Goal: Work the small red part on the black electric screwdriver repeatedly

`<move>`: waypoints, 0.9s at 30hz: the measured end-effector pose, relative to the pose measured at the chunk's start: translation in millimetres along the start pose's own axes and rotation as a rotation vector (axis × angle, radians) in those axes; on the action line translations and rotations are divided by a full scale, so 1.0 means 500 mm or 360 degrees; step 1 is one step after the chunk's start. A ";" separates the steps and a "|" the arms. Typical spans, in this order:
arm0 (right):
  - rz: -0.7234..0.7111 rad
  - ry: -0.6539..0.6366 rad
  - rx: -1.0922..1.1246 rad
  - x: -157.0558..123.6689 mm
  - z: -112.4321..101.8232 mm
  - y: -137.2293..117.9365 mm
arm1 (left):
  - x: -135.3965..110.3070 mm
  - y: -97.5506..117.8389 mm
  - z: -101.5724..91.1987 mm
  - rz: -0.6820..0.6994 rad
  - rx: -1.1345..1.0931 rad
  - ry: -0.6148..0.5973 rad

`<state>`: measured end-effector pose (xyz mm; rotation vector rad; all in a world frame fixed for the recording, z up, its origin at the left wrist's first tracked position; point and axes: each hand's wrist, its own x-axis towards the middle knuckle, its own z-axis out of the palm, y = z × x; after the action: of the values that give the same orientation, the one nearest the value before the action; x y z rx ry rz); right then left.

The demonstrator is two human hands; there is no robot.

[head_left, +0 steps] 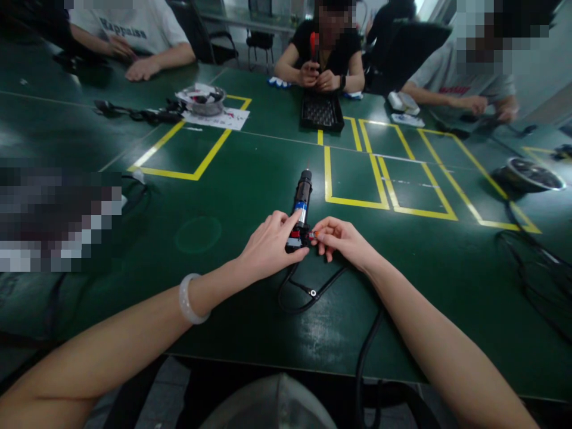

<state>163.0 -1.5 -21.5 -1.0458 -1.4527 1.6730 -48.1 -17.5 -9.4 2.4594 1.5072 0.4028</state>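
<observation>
An electric screwdriver [303, 192] lies on the green table, its thin bit pointing away from me. Its rear part looks uncovered, with a silver section, a blue band and small red and white parts showing. My left hand [272, 241] holds it from the left, index finger on the silver section and thumb by the rear end. At its right side, the fingertips of my right hand [336, 237] pinch a small orange piece [316, 235], too small to make out fully. A black cable [297, 311] loops below the tool and passes under my right forearm.
Yellow tape boxes [355, 199] mark the table [250, 333]. Across it, a person holds a red-handled tool [313, 44] above a black tray [322, 126]. Metal bowls stand at the left [210, 107] and right [531, 185]. More cables [531, 280] lie at right. Other people sit on both sides.
</observation>
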 end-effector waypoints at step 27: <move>0.0064 0.0022 -0.0158 0.000 0.010 0.002 | -0.002 0.001 0.000 0.0018 -0.0010 0.0006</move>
<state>158.5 -3.6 -22.3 -1.1453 -1.5281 1.6328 -48.1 -18.4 -9.4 2.4649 1.4920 0.4135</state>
